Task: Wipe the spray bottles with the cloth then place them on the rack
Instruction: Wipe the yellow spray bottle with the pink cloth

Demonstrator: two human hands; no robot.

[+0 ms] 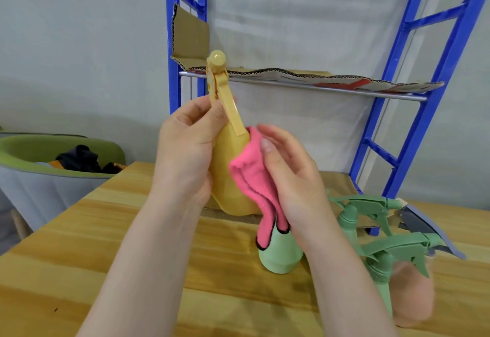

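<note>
My left hand [183, 151] grips a yellow spray bottle [225, 177] by its neck and holds it upright above the table, trigger facing me. My right hand [289, 180] presses a pink cloth [254, 183] against the bottle's right side, thumb over the cloth. The cloth's black-edged end hangs down. Behind stands the blue rack [413, 77], its shelf lined with cardboard [305, 77]. A green spray bottle [281, 252] lies on the table under my right wrist. Another green spray bottle [381, 265] and a pink bottle [413, 297] lie at the right.
The wooden table [92, 244] fills the foreground. A green tub [53, 156] holding dark cloth stands off the table's left. A grey-blue flat piece [424, 222] lies by the rack's foot at the right.
</note>
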